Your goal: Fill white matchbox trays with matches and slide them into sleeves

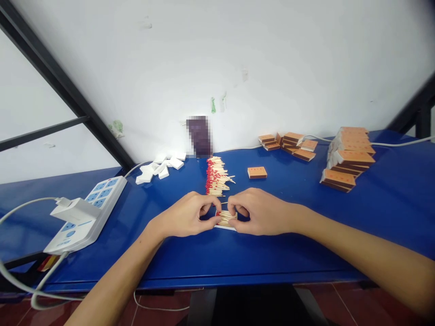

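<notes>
A small white matchbox tray lies on the blue table near its front, filled with matches. My left hand is closed at the tray's left end, thumb and fingers round the red-headed ends of the matches. From the right, my right hand pinches the plain ends of the same matches. The fingertips hide both ends of the tray. Just beyond my hands lies a loose heap of matches, red heads to the left. An orange matchbox lies to the right of that heap.
White trays lie in a pile at the back left. Orange matchbox pieces sit by the wall, with stacked matchboxes farther right. A power strip with a plugged-in charger and cables occupies the left. A blurred dark object leans against the wall.
</notes>
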Demonstrator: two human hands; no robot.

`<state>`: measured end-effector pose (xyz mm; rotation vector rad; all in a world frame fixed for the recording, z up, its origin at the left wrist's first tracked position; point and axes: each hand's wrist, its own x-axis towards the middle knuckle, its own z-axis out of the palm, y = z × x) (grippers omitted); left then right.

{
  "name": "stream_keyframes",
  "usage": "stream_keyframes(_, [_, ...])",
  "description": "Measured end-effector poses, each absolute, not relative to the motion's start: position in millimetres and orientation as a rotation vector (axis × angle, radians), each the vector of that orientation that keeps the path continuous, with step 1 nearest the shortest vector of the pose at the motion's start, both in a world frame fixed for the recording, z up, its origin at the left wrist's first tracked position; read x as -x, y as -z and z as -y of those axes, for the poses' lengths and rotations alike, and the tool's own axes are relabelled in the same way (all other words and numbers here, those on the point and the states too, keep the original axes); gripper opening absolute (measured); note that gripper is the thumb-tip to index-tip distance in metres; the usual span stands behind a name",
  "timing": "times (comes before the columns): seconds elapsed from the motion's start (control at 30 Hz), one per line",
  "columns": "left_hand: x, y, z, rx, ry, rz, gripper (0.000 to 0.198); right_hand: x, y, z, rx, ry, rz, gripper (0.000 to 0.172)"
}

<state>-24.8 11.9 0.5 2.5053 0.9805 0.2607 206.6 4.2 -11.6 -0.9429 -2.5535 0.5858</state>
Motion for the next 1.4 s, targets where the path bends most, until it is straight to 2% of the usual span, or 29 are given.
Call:
stream_keyframes(0.17, [29.7,2.7,-18.6,-2.585,-0.328,-1.060,0.016,-207.2,10.6,-4.6,0.978,-0.477,2.541,0.017])
stream_keyframes(0.4, [31.5,12.1,-25.7,-2.717,-0.163,-1.153,0.015,-210.1,17.5,-11.7,1.011,-0.410,2.544,0.013])
stream_keyframes(0.53, [31.8,14.6,-27.0,-2.697,-0.148,-1.154,0.017,-219.1,19.8,-29.6,1.155,-0.127,2.440,0.017])
stream_keyframes(0.63, [32.0,9.9,-24.1,-2.598,-0.268,-1.147,0.018,-233.0,19.7,-46.4,1.354,0.101,2.353,0.010])
stream_keyframes(0.77, [29.7,1.1,-16.5,-2.368,-0.344,-1.028,0.021,-251.1,22.8,-61.1,1.571,0.253,2.328,0.035])
stream_keyframes(0.9, [27.7,1.3,-14.6,-2.297,-0.275,-0.931,0.019,-255.3,28.3,-64.1,1.655,0.226,2.413,0.046])
stream_keyframes(1.07, [30.0,5.5,-17.6,-2.312,-0.365,-0.970,0.015,-248.7,27.4,-60.5,1.635,0.183,2.466,0.038])
stream_keyframes(1.27, [26.0,10.2,-16.0,-2.522,-0.282,-1.045,0.053,-236.0,9.7,-36.8,1.431,0.040,2.627,0.030])
stream_keyframes(1.4, [22.1,16.2,-18.6,-2.635,-0.277,-1.066,0.039,-228.4,2.6,-19.6,1.089,-0.212,2.799,0.034])
